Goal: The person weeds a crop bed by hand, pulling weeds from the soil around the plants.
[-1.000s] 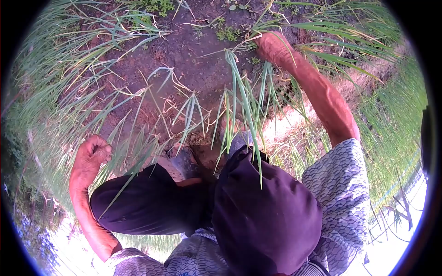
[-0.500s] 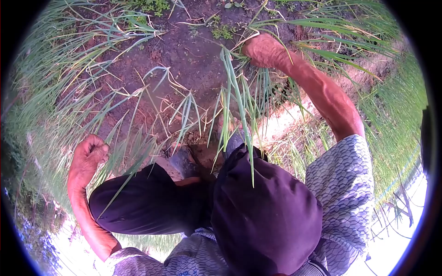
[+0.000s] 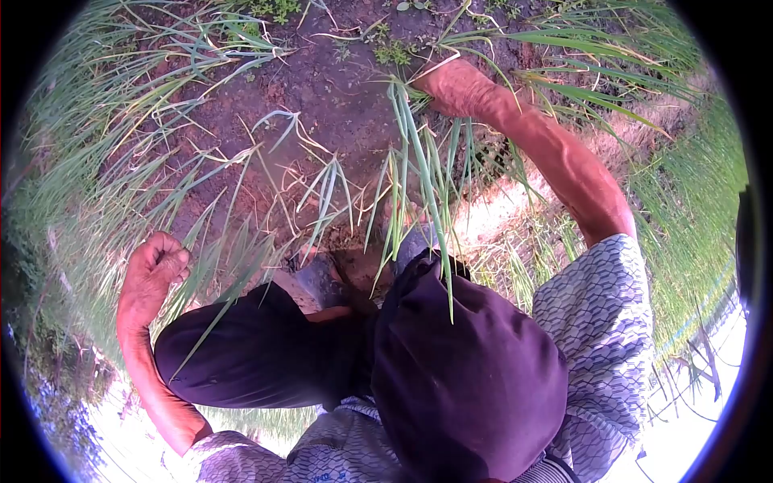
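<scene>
As R hand [image 3: 453, 86] shifts left, now nearest the base of tall green plant [image 3: 415, 145] at ctr., fingers hidden so grip can't be told, L hand [image 3: 153, 270] stays loosely fisted nr L knee [image 3: 189, 346].

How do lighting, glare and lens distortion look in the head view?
Head view: strong fisheye curvature with black corners; blown-out glare at lower left and lower right; a sunlit patch of ground contrasts with darker, shaded soil; far-left grass looks soft; right hand clear enough.
</scene>
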`<state>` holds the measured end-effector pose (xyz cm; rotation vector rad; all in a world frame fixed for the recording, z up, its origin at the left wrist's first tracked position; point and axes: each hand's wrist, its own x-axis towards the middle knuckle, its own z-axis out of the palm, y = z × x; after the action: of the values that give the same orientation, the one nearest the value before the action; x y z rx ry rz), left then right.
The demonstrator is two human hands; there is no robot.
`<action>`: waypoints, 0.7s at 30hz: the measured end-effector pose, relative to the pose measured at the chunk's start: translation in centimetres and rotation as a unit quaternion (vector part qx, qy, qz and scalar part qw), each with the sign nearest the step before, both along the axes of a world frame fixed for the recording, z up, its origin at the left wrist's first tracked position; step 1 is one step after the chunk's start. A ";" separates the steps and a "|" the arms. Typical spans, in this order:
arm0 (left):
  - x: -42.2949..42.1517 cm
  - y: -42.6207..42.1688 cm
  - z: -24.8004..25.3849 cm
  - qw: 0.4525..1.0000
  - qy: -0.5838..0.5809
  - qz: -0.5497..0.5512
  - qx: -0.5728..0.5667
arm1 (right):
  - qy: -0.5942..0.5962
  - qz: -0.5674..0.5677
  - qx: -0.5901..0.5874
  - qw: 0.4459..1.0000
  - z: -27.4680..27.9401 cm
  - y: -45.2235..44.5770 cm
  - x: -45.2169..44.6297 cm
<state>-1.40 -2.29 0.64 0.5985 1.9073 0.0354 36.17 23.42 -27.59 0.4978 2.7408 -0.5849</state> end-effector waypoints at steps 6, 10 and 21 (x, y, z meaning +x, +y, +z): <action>0.4 0.2 0.1 1.000 0.014 -0.005 -0.006 | 0.001 -0.053 0.001 0.999 -1.3 0.1 0.5; -0.1 -0.3 0.0 1.000 0.005 -0.004 -0.005 | -0.029 0.058 -0.046 0.997 0.2 0.9 0.8; 0.4 0.2 0.2 1.000 0.009 0.007 -0.006 | -0.035 -0.062 -0.029 0.997 0.3 -1.3 1.0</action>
<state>-0.96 -2.09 0.84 0.5793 1.9287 0.0284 37.16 22.08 -27.25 0.6649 2.6325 -0.6606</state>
